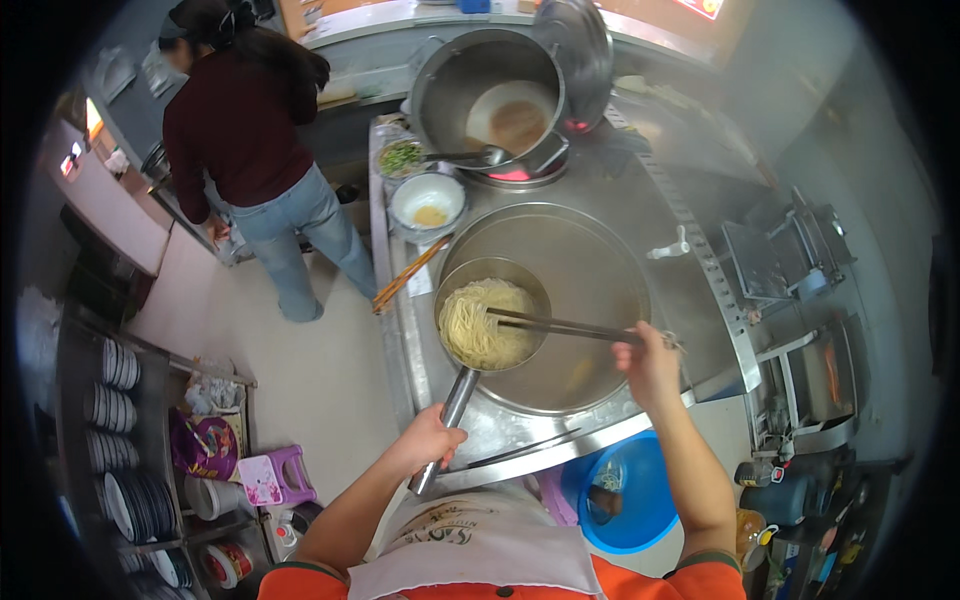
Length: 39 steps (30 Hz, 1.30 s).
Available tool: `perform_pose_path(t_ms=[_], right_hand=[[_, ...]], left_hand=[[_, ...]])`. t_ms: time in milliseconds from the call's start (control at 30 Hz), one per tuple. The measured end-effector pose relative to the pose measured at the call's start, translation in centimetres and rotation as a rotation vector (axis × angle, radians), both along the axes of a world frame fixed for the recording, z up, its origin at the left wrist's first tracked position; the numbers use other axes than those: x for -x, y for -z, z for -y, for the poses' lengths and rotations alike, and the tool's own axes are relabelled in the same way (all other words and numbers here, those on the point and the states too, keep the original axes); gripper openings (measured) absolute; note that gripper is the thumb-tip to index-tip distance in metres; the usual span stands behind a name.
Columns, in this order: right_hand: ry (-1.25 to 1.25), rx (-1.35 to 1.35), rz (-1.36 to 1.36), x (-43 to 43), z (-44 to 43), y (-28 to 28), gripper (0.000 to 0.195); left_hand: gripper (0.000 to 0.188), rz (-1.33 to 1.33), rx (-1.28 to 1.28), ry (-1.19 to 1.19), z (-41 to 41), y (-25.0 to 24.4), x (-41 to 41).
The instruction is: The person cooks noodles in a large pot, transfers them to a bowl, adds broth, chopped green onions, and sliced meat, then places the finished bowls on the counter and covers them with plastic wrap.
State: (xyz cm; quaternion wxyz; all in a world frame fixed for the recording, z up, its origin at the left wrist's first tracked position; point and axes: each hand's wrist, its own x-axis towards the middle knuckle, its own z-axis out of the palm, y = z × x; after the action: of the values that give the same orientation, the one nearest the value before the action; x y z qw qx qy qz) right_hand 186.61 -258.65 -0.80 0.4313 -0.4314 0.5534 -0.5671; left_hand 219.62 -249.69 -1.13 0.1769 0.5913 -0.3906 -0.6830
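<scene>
My left hand [433,438] grips the metal handle of a deep strainer ladle [459,403]. Its round basket sits at the left side of a wide cooking vat [577,247] of cloudy water. Pale noodles [474,324] fill the basket. In my right hand [649,367] is a pair of long dark chopsticks [564,326], whose tips reach into the noodles. Left of the vat, a white bowl [428,201] holds a little yellowish stuff at its bottom. A second pair of chopsticks [411,274], light brown, lies on the counter's left edge.
Behind the vat stands a tall stockpot [487,49] with a ladle [491,156] across its rim, near chopped greens [400,158]. A person [247,127] faces away at the left. Below are a blue tub [637,517], a purple stool [276,478] and shelves of stacked plates [139,506].
</scene>
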Motion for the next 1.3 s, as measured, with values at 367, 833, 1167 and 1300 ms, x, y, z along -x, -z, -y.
perform_pose_path(t_ms=[367,833,1167,1300], right_hand=[[-0.184,-0.152,-0.482,-9.2,-11.3,-7.2,0.026],[0.054,-0.448,-0.288,-11.7,-22.7,-1.0,0.029],[-0.092,-0.428,-0.245,-10.9,-22.4,4.1,0.027],[-0.101,-0.467,-0.194,-9.7,-22.0,4.4,0.026]], left_hand=[[0.017,-0.093,-0.055,-0.003,-11.7,4.6,-11.2],[0.022,0.038,-0.104,0.318,-13.6,8.3,-13.1],[0.031,0.823,0.931,0.408,-10.8,6.8,-10.3],[0.023,0.696,1.010,0.525,-6.4,6.2,-5.2]])
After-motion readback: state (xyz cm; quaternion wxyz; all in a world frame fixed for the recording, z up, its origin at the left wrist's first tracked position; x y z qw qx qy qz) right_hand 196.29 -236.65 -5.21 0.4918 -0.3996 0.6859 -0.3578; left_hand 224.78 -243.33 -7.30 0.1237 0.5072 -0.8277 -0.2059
